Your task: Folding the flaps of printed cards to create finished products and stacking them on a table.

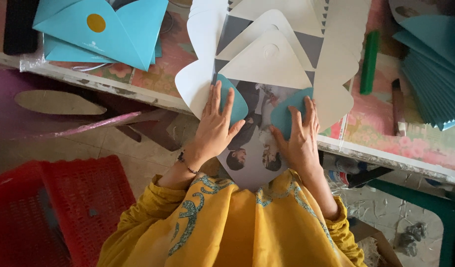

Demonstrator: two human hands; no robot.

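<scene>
Now we have both hands flat on the unfolded envelope sheet (pixel 254 143) lying at the table's near edge (pixel 138 91), its printed photograph side up and its bottom point hanging over toward our lap; our left hand (pixel 215 126), fingers spread, presses the teal side flap (pixel 235 101) inward, gripping nothing; our right hand (pixel 299 136), likewise open and spread, presses the opposite teal flap (pixel 286 111) down from three o'clock. By our judgement the two side flaps are folded in, while the bottom point stays unfolded and the white top flap (pixel 267 62) at twelve o'clock stands open; so the envelope looks about half formed. More white blanks (pixel 202 44) are fanned beneath it; finished teal envelopes (pixel 104 29) lie at ten o'clock, a fanned teal stack (pixel 430 74) at two o'clock, a green stick (pixel 369 62) between; a red crate (pixel 64 207) sits at eight o'clock.
</scene>
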